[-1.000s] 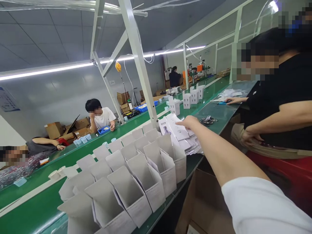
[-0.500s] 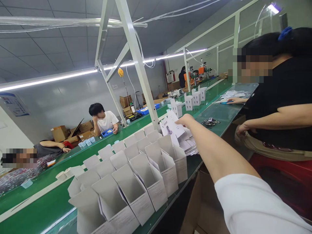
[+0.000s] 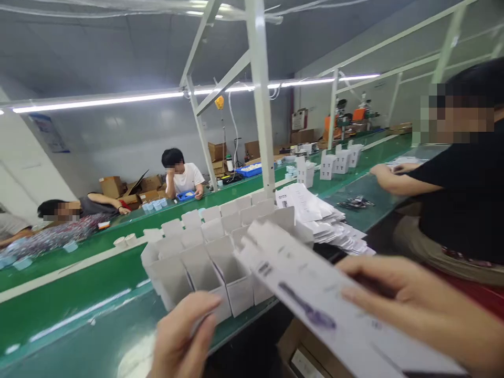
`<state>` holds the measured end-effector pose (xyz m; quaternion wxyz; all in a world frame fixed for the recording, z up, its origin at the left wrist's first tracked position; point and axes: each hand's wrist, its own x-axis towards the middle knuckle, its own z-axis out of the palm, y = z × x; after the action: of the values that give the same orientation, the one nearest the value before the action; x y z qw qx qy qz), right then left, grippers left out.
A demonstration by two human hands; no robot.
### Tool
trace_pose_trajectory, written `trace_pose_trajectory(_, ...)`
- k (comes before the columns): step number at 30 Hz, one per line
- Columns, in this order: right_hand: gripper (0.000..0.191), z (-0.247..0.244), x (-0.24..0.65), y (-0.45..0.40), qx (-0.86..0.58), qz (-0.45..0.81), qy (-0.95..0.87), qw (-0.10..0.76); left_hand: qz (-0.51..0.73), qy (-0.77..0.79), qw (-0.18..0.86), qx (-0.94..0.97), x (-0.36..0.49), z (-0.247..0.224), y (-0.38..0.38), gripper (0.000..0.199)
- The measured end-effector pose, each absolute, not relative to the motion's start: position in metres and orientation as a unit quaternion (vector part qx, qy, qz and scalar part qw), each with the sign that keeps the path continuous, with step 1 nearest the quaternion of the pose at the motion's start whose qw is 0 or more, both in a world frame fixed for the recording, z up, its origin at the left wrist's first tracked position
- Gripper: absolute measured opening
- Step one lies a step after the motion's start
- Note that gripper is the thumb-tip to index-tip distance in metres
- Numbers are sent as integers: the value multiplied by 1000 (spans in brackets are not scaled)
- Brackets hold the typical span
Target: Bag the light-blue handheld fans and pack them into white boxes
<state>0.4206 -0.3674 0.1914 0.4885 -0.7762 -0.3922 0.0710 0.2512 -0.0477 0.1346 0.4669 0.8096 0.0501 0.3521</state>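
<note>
My right hand (image 3: 397, 299) is closed on a flat, folded white carton (image 3: 311, 299) printed with a dark picture of a device and small text. The carton slants across the lower right, its far end blurred by motion. Apart from it, my left hand (image 3: 185, 333) is at the bottom centre, fingers curled, with a small gap between thumb and forefinger and nothing visible in it. Ahead of both hands, several open white boxes (image 3: 240, 296) are set in rows on the green bench. Behind the carton lies a pile of flat white cartons (image 3: 334, 223).
A white metal post (image 3: 260, 105) rises behind the boxes. A brown cardboard box (image 3: 291, 336) is below the bench edge. At right sits a co-worker in black (image 3: 464, 210), near a small heap of dark metal parts (image 3: 356, 202). Across the green belt (image 3: 98, 296) are other people.
My right hand has drawn a flat carton from the pile back toward me. My left hand has come into view at the bottom. The view has swung left.
</note>
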Motion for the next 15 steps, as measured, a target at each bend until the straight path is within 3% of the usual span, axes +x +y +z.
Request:
trace_pose_trajectory(3, 30, 139, 387, -319, -749, 138, -440, 476, 318, 0, 460, 829, 284, 137, -78, 34)
trace_pose_trajectory(7, 35, 89, 372, -269, -707, 211, -447, 506, 326, 136, 485, 800, 280, 103, -68, 51)
trace_pose_trajectory(11, 30, 75, 362, -240, -677, 211, -519, 477, 334, 248, 498, 761, 242, 84, -50, 59)
trace_pose_trajectory(15, 23, 80, 349, -227, -666, 209, -561, 445, 290, 315, 533, 730, 209, 96, -40, 51)
